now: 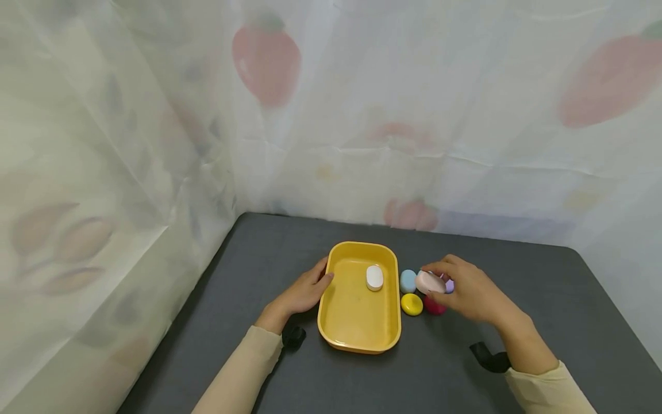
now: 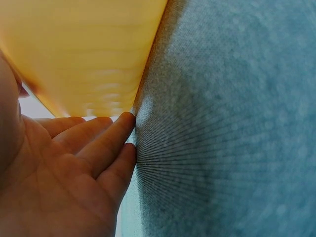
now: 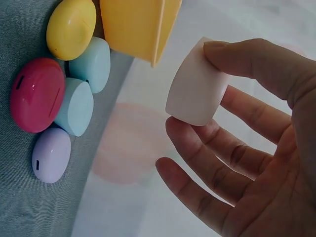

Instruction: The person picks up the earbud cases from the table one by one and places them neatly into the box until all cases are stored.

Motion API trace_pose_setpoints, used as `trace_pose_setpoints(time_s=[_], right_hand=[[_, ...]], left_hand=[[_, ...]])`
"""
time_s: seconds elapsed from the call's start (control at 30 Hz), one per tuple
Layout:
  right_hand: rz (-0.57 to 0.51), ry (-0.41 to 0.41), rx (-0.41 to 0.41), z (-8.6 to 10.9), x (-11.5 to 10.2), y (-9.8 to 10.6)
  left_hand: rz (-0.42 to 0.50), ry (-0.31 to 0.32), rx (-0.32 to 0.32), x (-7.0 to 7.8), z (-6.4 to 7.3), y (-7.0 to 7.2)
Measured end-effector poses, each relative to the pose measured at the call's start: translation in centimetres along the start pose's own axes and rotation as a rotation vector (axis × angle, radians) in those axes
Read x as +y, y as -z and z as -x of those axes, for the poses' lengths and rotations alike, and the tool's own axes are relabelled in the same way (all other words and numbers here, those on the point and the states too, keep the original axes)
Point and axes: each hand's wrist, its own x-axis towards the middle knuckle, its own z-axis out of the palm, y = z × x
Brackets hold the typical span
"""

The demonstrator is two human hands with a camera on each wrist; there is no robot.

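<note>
My right hand [image 1: 473, 290] pinches a pale pink earbud case [image 3: 197, 86] between thumb and fingertips, raised above the table. Below it lie a yellow case [image 1: 411, 305], a crimson case [image 3: 37, 95], a lilac case [image 3: 51, 155] and two light blue cases, one [image 3: 91, 64] by the yellow one and another [image 3: 75, 106] by the crimson one. A yellow tray [image 1: 357, 328] holds one white case [image 1: 374, 277] toward its far end. At the tray's left side, my left hand [image 1: 305, 287] touches it with fairly straight fingers, the thumb at the rim.
The dark grey table [image 1: 258, 247] has its far edge against a hanging sheet [image 1: 331, 172] with fruit prints. Another part of the sheet hangs along the left side. Black wrist straps [image 1: 490, 357] show below the hands.
</note>
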Motion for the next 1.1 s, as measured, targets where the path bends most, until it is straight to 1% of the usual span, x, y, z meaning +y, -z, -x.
trace_pose_setpoints(time_s=[0.37, 0.57, 0.9, 1.1], right_hand=[[-0.009, 0.018, -0.001, -0.6, -0.8, 0.5], [-0.016, 0.034, 0.005, -1.0, -1.3, 0.4], [-0.017, 0.061, -0.014, -1.7, -2.0, 0.3], [-0.014, 0.063, -0.018, -2.3, -2.4, 0.1]], left_hand=[[-0.007, 0.007, 0.003, 0.0, 0.1, 0.0], [-0.001, 0.006, -0.002, 0.0, 0.1, 0.0], [-0.004, 0.009, -0.005, -0.1, 0.1, 0.0], [-0.004, -0.004, -0.005, -0.2, 0.1, 0.0]])
